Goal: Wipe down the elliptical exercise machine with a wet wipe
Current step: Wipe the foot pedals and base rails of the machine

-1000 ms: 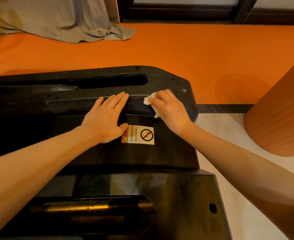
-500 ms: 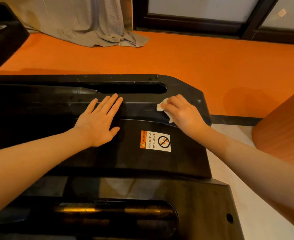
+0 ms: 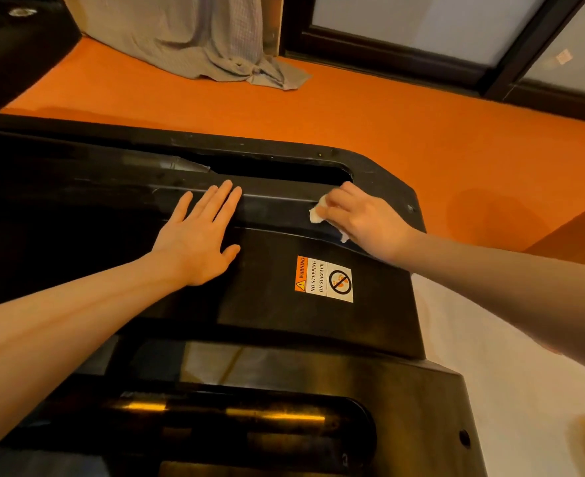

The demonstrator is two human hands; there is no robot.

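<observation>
1. Orange carpet (image 3: 370, 118) fills the room's far half, from 9 o'clock round to 3 o'clock; one strip of pale floor (image 3: 511, 390) lies at 4 o'clock beside the machine.
2. One black elliptical machine base (image 3: 284, 325) spans the middle and lower view. Two long slots are cut in it: one far slot (image 3: 277, 170) at 12 o'clock and one near slot (image 3: 243, 425) at 6 o'clock, where brass-coloured glints show on a rail inside.
3. Dark-framed glass panels (image 3: 422, 25) run along the wall at 1 o'clock; two panes can be counted.
4. One grey curtain (image 3: 194, 39) hangs at 11 o'clock, its hem bunched on the carpet.
5. One orange rounded object (image 3: 573, 232) juts in at 3 o'clock; what it is cannot be told.
6. Two bare forearms reach in, one from each lower side.
7. One left hand (image 3: 198, 235) lies flat on the black cover, fingers straight and together, holding nothing.
8. One right hand (image 3: 363, 218) at 1 o'clock has its fingers curled over the wipe, pressing it onto the ridge just below the far slot's end.
9. One warning sticker (image 3: 325, 279) sits on the cover between the wrists, reading "WARNING" and "NO STEPPING ON SURFACE", with a crossed-out footprint sign.
10. One white wet wipe (image 3: 318, 215), crumpled, peeks out under the right fingertips, touching the machine.
</observation>
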